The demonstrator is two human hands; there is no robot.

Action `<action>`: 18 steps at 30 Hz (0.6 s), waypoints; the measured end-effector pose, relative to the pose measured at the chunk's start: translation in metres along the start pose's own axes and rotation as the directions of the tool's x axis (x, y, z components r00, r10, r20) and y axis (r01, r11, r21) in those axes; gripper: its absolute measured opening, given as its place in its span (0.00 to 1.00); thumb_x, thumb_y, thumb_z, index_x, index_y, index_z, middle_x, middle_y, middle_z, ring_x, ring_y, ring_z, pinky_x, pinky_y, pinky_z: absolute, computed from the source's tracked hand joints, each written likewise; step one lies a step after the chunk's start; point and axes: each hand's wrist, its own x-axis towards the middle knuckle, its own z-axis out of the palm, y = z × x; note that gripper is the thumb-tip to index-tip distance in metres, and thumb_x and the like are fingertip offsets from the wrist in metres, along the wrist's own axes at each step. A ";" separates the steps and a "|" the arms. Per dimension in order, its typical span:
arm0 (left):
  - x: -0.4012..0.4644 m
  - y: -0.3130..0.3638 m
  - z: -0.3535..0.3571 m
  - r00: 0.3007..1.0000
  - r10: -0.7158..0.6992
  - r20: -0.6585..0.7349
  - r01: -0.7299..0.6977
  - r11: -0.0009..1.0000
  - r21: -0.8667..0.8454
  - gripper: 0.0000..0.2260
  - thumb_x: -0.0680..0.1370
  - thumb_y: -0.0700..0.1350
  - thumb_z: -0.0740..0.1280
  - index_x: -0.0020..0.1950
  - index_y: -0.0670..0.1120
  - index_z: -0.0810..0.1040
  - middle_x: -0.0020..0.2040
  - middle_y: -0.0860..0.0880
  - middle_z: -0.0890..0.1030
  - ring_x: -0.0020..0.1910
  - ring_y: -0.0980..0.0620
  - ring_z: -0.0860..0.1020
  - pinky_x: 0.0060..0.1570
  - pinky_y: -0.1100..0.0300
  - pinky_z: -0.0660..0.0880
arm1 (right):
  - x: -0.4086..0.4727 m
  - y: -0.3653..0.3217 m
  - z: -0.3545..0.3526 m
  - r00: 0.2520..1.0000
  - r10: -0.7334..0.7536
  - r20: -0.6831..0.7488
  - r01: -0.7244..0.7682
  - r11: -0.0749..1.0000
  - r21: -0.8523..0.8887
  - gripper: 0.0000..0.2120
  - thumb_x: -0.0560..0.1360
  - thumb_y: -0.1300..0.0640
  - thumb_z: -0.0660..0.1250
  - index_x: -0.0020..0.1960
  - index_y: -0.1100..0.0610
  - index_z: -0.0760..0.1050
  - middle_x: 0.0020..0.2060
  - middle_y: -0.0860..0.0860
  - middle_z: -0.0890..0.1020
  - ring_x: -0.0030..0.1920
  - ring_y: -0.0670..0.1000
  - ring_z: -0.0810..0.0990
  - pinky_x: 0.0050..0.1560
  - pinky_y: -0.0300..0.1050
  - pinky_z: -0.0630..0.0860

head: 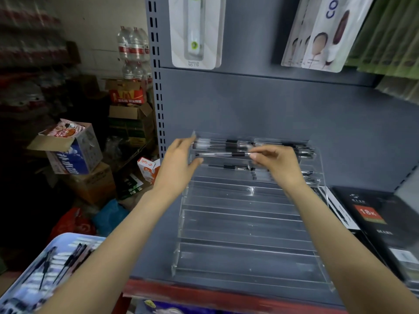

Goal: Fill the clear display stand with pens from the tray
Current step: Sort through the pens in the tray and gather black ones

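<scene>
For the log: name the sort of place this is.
Probably a small shop's stockroom corner: a grey slotted retail shelf with carded goods hanging, shrink-wrapped water bottles and opened cartons stacked beside it.
</scene>
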 end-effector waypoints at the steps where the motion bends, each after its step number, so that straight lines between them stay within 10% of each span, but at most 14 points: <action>1: 0.000 -0.005 0.000 0.997 -0.078 0.018 0.078 0.997 -0.005 0.27 0.77 0.45 0.67 0.74 0.45 0.62 0.69 0.45 0.69 0.69 0.48 0.66 0.67 0.60 0.61 | 0.000 0.004 -0.002 1.000 0.000 -0.021 -0.001 0.998 -0.067 0.05 0.71 0.62 0.71 0.45 0.56 0.83 0.42 0.51 0.84 0.41 0.45 0.82 0.49 0.37 0.77; 5: -0.004 -0.023 0.000 0.965 -0.214 0.152 0.242 0.949 -0.201 0.22 0.75 0.44 0.69 0.69 0.44 0.70 0.66 0.47 0.75 0.65 0.49 0.73 0.64 0.55 0.69 | -0.002 0.007 0.000 0.999 0.021 0.035 -0.011 0.961 -0.277 0.05 0.71 0.60 0.72 0.47 0.57 0.84 0.43 0.51 0.84 0.46 0.50 0.81 0.52 0.43 0.77; 11: -0.010 -0.032 0.002 0.955 -0.230 0.187 0.283 0.893 -0.349 0.22 0.75 0.45 0.69 0.68 0.48 0.71 0.66 0.52 0.75 0.65 0.53 0.72 0.68 0.51 0.68 | 0.010 0.005 0.013 0.992 0.095 0.079 -0.057 0.920 -0.389 0.07 0.71 0.62 0.72 0.49 0.58 0.82 0.44 0.51 0.83 0.43 0.44 0.78 0.41 0.24 0.70; 18: -0.010 -0.035 0.005 0.965 -0.203 0.165 0.253 0.883 -0.396 0.21 0.75 0.45 0.68 0.68 0.47 0.71 0.64 0.55 0.74 0.65 0.58 0.70 0.63 0.66 0.62 | 0.016 0.001 0.016 0.986 0.119 0.115 -0.042 0.851 -0.523 0.05 0.71 0.63 0.71 0.46 0.60 0.83 0.46 0.53 0.84 0.45 0.45 0.77 0.50 0.33 0.69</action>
